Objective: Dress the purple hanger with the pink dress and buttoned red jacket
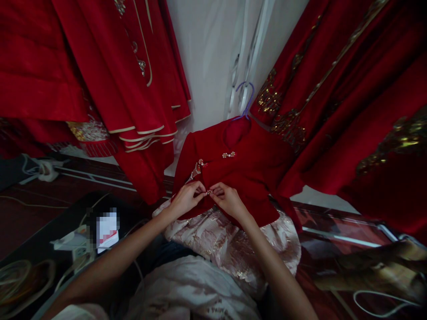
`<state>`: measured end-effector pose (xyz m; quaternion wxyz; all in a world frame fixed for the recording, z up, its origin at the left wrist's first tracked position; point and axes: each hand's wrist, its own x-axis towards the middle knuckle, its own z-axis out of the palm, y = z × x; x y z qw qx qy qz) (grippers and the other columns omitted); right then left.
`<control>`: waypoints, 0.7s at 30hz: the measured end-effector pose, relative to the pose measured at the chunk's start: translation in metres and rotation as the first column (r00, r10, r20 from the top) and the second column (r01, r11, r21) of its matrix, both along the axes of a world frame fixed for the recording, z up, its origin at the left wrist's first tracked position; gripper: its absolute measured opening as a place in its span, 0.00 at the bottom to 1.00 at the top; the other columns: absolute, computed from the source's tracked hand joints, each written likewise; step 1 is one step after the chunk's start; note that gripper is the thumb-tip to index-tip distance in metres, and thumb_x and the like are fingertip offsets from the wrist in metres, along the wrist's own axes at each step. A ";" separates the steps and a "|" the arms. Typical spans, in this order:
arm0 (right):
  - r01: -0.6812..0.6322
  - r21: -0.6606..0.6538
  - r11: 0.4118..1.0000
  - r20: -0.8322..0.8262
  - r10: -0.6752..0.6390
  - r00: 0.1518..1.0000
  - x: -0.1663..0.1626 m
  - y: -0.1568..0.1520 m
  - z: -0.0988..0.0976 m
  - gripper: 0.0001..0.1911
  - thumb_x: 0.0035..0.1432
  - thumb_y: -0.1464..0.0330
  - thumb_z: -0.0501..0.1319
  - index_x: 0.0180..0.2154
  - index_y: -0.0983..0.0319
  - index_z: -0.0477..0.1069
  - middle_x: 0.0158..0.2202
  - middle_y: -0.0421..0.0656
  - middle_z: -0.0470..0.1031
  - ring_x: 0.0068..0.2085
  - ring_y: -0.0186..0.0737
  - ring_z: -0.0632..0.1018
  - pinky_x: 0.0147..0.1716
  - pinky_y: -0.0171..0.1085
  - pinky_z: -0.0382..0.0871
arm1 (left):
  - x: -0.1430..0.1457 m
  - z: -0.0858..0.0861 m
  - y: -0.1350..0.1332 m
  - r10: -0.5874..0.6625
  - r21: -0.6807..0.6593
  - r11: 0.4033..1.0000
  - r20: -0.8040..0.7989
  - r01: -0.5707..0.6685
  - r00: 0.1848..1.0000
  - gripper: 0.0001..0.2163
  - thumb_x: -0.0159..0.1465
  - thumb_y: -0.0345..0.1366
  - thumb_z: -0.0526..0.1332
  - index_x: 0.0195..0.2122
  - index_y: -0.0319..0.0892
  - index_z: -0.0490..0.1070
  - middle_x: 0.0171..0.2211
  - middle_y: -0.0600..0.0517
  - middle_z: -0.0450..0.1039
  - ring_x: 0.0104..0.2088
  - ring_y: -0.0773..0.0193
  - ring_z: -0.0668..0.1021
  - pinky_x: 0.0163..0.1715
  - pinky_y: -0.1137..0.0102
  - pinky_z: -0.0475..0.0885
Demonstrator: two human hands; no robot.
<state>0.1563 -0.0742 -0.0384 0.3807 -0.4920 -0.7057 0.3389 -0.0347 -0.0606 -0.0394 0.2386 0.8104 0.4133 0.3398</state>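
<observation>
A red jacket [247, 164] on a purple hanger [246, 95] lies in front of me over a pale brocade skirt [227, 242]. Pearl clasps run down its front, one [228, 154] near the collar and another [198, 168] lower left. My left hand [186, 198] and my right hand [228, 199] meet at a small pearl clasp [209, 192] on the jacket's lower front. Both hands pinch the clasp with closed fingers, each from its own side.
Red gowns with gold trim [140, 89] hang at the left, and more with gold embroidery [350, 98] at the right. A white wall [213, 58] is behind. Cables and a power strip [43, 171] lie on the dark floor at left. A white box [107, 231] sits lower left.
</observation>
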 end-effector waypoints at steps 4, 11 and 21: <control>0.032 0.020 0.999 -0.011 -0.032 0.999 -0.001 0.003 -0.004 0.07 0.55 0.68 0.62 0.38 0.62 0.71 0.31 0.41 0.76 0.33 0.35 0.77 0.33 0.33 0.73 | 0.002 -0.001 -0.002 0.010 0.002 1.000 0.011 -0.010 1.000 0.02 0.63 0.34 0.59 0.35 0.42 0.69 0.32 0.53 0.75 0.34 0.66 0.79 0.38 0.71 0.74; -0.015 0.096 0.995 0.050 0.011 0.999 0.002 0.001 0.001 0.06 0.53 0.71 0.61 0.35 0.61 0.68 0.30 0.39 0.73 0.32 0.34 0.75 0.33 0.33 0.69 | 0.004 0.002 -0.003 -0.058 -0.132 0.989 0.082 0.069 0.995 0.03 0.59 0.32 0.61 0.35 0.41 0.70 0.31 0.54 0.75 0.32 0.69 0.78 0.35 0.73 0.75; 0.073 0.188 0.979 0.145 -0.101 0.984 0.003 -0.007 0.017 0.10 0.47 0.74 0.59 0.33 0.59 0.60 0.27 0.35 0.65 0.27 0.32 0.68 0.28 0.31 0.60 | 0.002 0.082 0.045 -0.276 -0.138 0.953 -0.013 0.271 0.961 0.07 0.61 0.36 0.60 0.36 0.38 0.73 0.32 0.50 0.76 0.32 0.68 0.77 0.35 0.72 0.73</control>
